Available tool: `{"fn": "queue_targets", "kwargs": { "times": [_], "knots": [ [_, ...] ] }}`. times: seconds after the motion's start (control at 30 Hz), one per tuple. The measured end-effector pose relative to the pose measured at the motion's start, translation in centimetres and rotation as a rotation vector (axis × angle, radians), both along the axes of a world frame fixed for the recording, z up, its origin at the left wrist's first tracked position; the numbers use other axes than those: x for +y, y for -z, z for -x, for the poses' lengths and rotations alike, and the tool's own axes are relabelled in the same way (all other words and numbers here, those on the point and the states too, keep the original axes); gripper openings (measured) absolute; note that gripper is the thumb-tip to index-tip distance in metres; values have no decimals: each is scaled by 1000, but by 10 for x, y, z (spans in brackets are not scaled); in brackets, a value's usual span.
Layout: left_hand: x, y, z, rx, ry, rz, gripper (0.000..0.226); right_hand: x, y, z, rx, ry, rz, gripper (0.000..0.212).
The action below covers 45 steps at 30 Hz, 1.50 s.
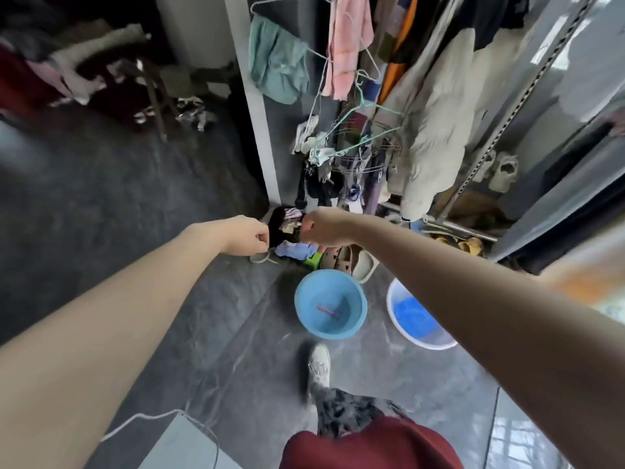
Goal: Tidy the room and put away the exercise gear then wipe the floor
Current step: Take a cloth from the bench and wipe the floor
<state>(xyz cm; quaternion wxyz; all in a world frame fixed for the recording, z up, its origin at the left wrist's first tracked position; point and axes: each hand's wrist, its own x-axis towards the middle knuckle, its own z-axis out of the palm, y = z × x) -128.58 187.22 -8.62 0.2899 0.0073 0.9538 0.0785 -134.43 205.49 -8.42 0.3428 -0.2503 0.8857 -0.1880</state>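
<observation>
Both arms are stretched out in front, and between the two hands there's a dark cloth (282,225), black or very dark brown, hanging slack in a short bunched drape. It's soft and a bit blurry, so whether it's a garment or a rag is hard to call. The left hand (248,235) has its fingers curled in, pinching the cloth's left edge, and the right hand (323,228) is curled round the right edge the same way. So the cloth is up in the air, stretched between the two hands, over the pile of clothes (294,249) in the corner at the foot of the white post (258,106).

Down on the dark marbled floor (111,211), just nearer than that pile, sits a blue basin (330,304) with a red label on its bottom. Right of it, partly under the right forearm, is a white basin (421,333) with something bright blue inside. Some slippers (345,258) lie just behind the blue basin.

The rack behind is packed: a teal garment (279,62), a pink towel (346,42), a cream jacket (436,113), plus a tangle of wire hangers (341,130).

At the bottom there's the person's white sneaker (319,365), patterned trouser leg and dark red top (372,445).
</observation>
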Motion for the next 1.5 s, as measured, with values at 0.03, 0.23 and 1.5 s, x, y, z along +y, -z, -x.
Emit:
{"fn": "queue_targets", "kwargs": {
  "times": [0.03,0.23,1.5],
  "knots": [
    [-11,2,8,-9,-11,2,25,-12,3,10,11,-17,-6,22],
    [-78,12,84,46,-139,-65,21,-91,21,95,11,-37,-9,23],
    [-584,21,424,-54,-276,-136,17,-574,36,434,-82,10,-105,33]
  ]
}}
